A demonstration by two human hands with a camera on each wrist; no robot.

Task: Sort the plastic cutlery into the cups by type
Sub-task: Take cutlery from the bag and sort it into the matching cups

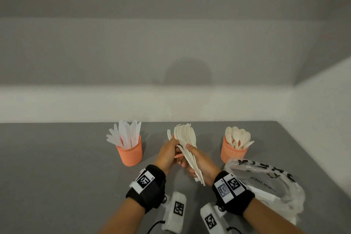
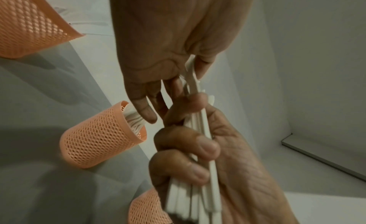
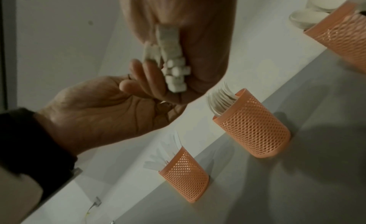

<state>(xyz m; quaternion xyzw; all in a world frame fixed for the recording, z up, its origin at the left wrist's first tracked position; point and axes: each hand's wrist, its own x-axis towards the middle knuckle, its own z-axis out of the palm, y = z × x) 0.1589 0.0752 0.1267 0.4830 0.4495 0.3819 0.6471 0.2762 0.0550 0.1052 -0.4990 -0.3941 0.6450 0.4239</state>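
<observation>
Gripping a thick bundle of white forks (image 1: 187, 150) by the handles, the right hand (image 1: 201, 163) has its fingers curled tight round the stack, which slants up and away over the middle of the grey table (image 1: 57, 167). The left hand (image 1: 168, 153) pinches the bundle higher up, just below the tines, thumb against fingers. Behind both hands stands the middle orange mesh cup (image 3: 255, 130), already holding some forks. At far left the knife cup (image 1: 130, 153) is packed with white knives (image 1: 126, 136); at far right the spoon cup (image 1: 232, 153) holds cream spoons (image 1: 238, 137). Near the right wrist lies a crumpled clear plastic bag (image 1: 266, 182).
</observation>
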